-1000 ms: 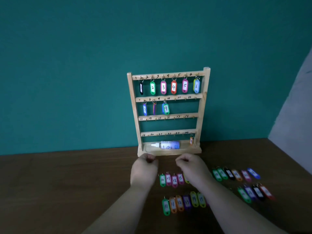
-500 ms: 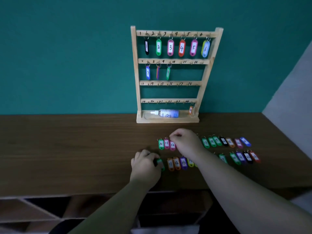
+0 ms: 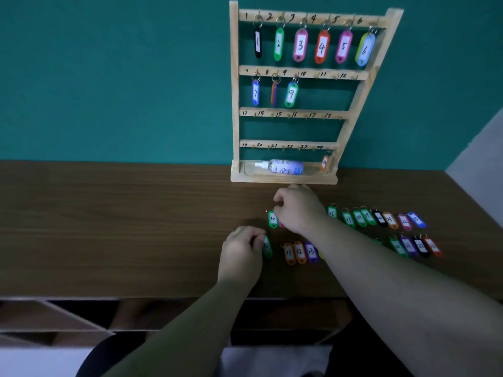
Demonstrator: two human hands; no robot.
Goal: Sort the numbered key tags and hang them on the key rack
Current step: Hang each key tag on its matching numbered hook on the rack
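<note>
The wooden key rack (image 3: pixel 353 104) stands against the teal wall, with tags 1 to 6 on its top rail and 7 to 9 on the second. Two rows of numbered tags lie on the table in front of it. My left hand (image 3: pixel 242 251) pinches the ring of a green tag 10 (image 3: pixel 267 247) at the left end of the near row. My right hand (image 3: pixel 298 209) rests curled at the far row, its fingertips at the ring of another green tag 10 (image 3: pixel 272 219). Orange tags 11 and 12 (image 3: pixel 294 252) and a purple 13 lie beside my left hand.
A small white bottle (image 3: pixel 283 167) and an orange tag (image 3: pixel 324 162) sit in the rack's base tray. More tags, 16 to 23 (image 3: pixel 381 217), stretch right across the brown table (image 3: pixel 109 227). The table's front edge and open shelving lie below.
The view has tipped down and closer. My left hand dropped back from the rack's base to the near row and took the green tag's ring; my right hand settled at the far row.
</note>
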